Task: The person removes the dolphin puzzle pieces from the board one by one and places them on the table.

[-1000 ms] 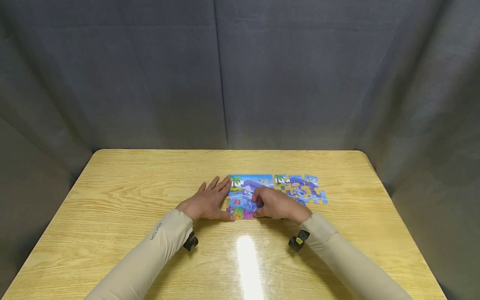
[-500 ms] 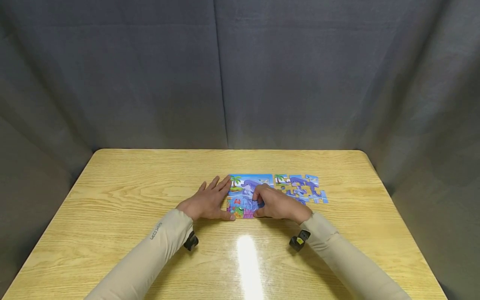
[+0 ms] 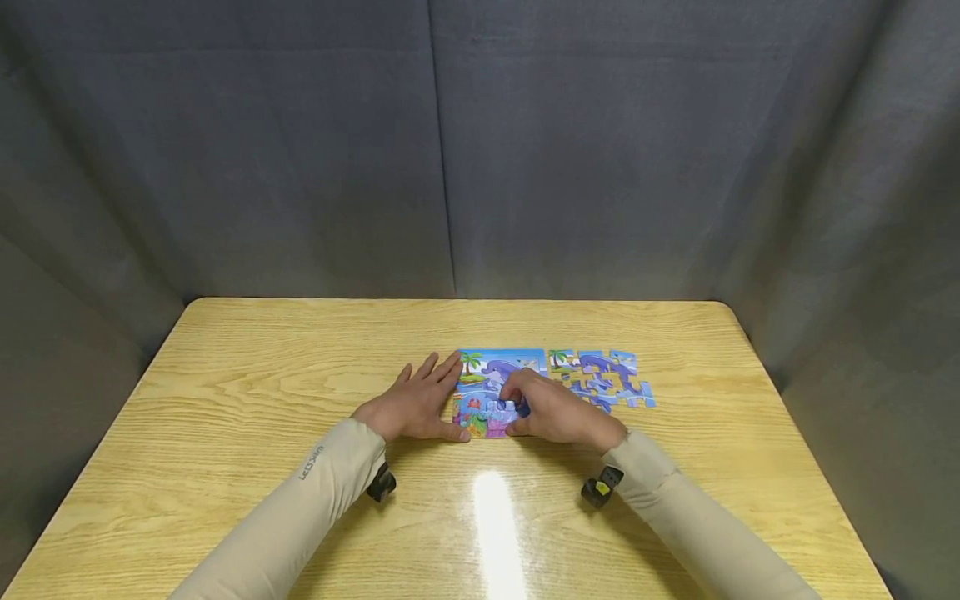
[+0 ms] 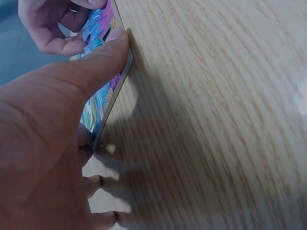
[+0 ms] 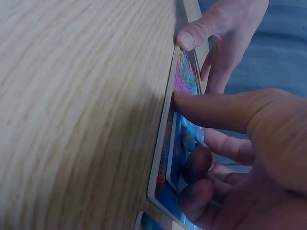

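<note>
A jigsaw puzzle board (image 3: 501, 354) with a dolphin, palm tree and sea picture lies flat near the table's middle. My left hand (image 3: 416, 404) rests spread along its left side, fingertips at the upper left edge; the left thumb (image 4: 115, 40) presses the near left corner. My right hand (image 3: 558, 410) bends over the board's lower right part and pinches a puzzle piece (image 3: 500, 418), purple and light blue, between thumb and curled index finger. The right fingers cover part of the piece and the picture. A dark gap shows beside the piece in the left wrist view.
Loosely joined dolphin puzzle pieces (image 3: 594, 363) lie right of the board, partly behind my right hand. The wooden table (image 3: 300, 358) has rounded far corners. Grey curtains (image 3: 480, 167) hang behind it and at both sides.
The pinched piece has come up out of line with the picture around it, its edges now showing. The right index finger has shifted slightly left. My left hand stays in place.
</note>
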`<move>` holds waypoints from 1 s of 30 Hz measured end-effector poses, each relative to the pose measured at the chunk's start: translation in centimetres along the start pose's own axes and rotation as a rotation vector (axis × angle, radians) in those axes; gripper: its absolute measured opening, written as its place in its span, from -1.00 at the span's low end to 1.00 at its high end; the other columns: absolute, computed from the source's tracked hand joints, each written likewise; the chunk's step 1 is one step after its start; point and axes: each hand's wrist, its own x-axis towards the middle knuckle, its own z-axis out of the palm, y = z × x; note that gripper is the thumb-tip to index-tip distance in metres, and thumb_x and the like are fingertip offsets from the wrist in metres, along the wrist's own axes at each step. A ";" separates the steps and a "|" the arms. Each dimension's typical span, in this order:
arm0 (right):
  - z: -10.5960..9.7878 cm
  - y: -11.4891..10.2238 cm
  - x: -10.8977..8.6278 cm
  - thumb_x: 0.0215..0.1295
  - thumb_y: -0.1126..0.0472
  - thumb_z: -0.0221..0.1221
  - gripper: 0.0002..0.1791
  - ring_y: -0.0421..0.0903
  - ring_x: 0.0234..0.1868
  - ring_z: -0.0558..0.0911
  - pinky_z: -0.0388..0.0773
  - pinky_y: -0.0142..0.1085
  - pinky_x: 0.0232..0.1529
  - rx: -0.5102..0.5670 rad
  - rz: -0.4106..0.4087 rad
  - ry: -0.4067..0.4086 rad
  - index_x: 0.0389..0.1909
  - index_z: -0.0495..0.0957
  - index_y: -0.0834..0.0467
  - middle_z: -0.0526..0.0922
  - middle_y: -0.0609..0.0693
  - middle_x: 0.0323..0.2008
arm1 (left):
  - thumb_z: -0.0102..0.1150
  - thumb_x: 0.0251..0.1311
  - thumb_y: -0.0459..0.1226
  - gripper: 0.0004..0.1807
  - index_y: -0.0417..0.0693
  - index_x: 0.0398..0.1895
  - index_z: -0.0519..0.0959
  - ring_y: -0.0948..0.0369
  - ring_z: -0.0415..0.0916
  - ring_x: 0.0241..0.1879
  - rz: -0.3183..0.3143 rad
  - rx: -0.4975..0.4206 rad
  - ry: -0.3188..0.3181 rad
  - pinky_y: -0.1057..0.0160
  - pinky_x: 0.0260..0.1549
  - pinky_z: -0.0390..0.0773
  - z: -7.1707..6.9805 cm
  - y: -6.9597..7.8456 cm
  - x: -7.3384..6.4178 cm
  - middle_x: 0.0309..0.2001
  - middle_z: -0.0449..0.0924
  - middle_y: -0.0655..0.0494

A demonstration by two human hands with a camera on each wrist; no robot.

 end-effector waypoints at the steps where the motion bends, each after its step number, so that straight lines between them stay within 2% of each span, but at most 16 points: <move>1: 0.0 0.0 -0.1 0.35 0.22 0.45 -0.62 -0.11 -0.16 0.51 0.53 -0.26 -0.10 -0.009 -0.015 0.007 0.11 0.59 0.15 0.59 0.02 -0.06 | 0.28 0.33 0.31 0.26 -0.09 0.78 -0.20 -0.15 -0.38 0.78 0.000 -0.001 0.001 -0.39 0.67 -0.18 0.0 0.0 0.0 0.80 -0.38 0.04; 6: -0.1 0.1 -0.1 0.49 0.23 0.32 -0.85 -0.14 -0.18 0.52 0.52 -0.28 -0.13 -0.012 -0.059 0.042 0.00 0.64 0.12 0.62 -0.01 -0.10 | 0.26 0.35 0.31 0.25 -0.07 0.78 -0.21 -0.15 -0.40 0.78 0.007 -0.013 -0.004 -0.39 0.67 -0.20 0.0 0.0 -0.1 0.80 -0.41 0.04; 10: -0.3 0.0 -0.2 0.56 0.25 0.24 -0.94 -0.18 -0.25 0.54 0.53 -0.31 -0.20 0.015 -0.063 0.042 -0.06 0.64 0.12 0.69 -0.05 -0.15 | 0.26 0.36 0.30 0.24 -0.08 0.78 -0.20 -0.17 -0.40 0.77 0.016 -0.020 -0.003 -0.41 0.66 -0.19 0.1 -0.1 -0.2 0.80 -0.42 0.03; 16: -0.7 -0.1 -0.3 0.59 0.27 0.19 -0.93 -0.22 -0.37 0.53 0.50 -0.35 -0.31 0.050 -0.054 0.033 -0.09 0.64 0.10 0.72 -0.05 -0.20 | 0.27 0.35 0.30 0.24 -0.10 0.78 -0.18 -0.19 -0.37 0.77 0.025 -0.018 0.007 -0.43 0.65 -0.17 0.2 -0.2 -0.2 0.80 -0.40 0.01; 18: -1.0 -0.1 -0.5 0.60 0.26 0.17 -0.92 -0.23 -0.47 0.51 0.50 -0.35 -0.38 0.068 -0.050 0.029 -0.07 0.64 0.10 0.71 -0.03 -0.20 | 0.27 0.35 0.30 0.24 -0.11 0.77 -0.18 -0.19 -0.37 0.77 0.026 -0.011 0.010 -0.42 0.65 -0.17 0.1 -0.2 -0.2 0.80 -0.40 0.01; 23: -2.0 0.4 -1.1 0.63 0.23 0.15 -0.91 -0.23 -0.63 0.38 0.41 -0.34 -0.48 0.104 -0.028 0.025 -0.04 0.63 0.07 0.67 0.00 -0.23 | 0.28 0.35 0.30 0.24 -0.12 0.77 -0.16 -0.20 -0.36 0.77 0.029 -0.015 0.013 -0.42 0.65 -0.16 0.1 -0.1 -0.2 0.80 -0.39 0.00; 30: -3.1 1.8 -2.6 0.62 0.23 0.15 -0.92 -0.19 -0.50 0.38 0.37 -0.31 -0.40 0.095 0.000 0.047 -0.05 0.62 0.08 0.65 -0.02 -0.22 | 0.27 0.37 0.28 0.22 -0.13 0.77 -0.17 -0.20 -0.35 0.77 0.035 -0.017 0.011 -0.43 0.65 -0.16 0.1 -0.1 -0.2 0.80 -0.38 -0.02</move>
